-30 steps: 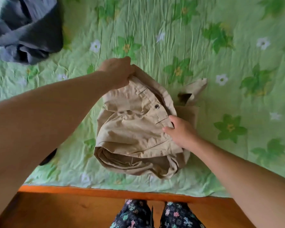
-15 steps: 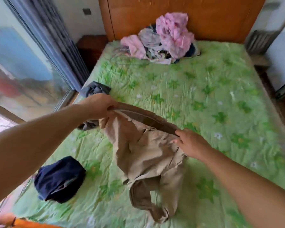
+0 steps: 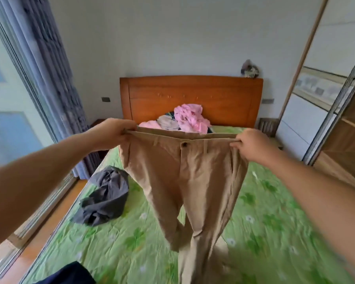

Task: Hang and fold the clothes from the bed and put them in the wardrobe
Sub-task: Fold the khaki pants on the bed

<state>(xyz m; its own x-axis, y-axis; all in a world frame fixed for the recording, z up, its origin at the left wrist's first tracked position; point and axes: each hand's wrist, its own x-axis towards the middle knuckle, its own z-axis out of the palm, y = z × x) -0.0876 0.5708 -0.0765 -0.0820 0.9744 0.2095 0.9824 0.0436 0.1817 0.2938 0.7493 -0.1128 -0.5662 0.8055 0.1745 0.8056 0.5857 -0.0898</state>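
The step in hand looks like the opening of a fold: the beige trousers (image 3: 182, 181) are held up in the air by the waistband, front and button facing the person, legs hanging down over the middle of the bed (image 3: 275, 212) toward its foot edge. The left hand (image 3: 113, 133) pinches one end of the waistband with curled fingers and the right hand (image 3: 249, 144) grips the other end the same way, so the band is stretched nearly level between them. The next move probably calls for bringing the two ends together so one leg lies over the other, then laying the trousers flat on the green cover (the hems are blurred at the bottom, so whether they touch the bed cannot be told). Open cover lies along the right edge and around the middle. A crumpled grey garment (image 3: 105, 197) sits near the left edge, a dark blue garment (image 3: 70, 273) at the near left corner, and a pile of pink and grey clothes (image 3: 189, 118) against the headboard (image 3: 193, 95). The wardrobe (image 3: 346, 140) stands just beyond the right edge, seemingly open, with a narrow gap beside the bed for carrying clothes across.
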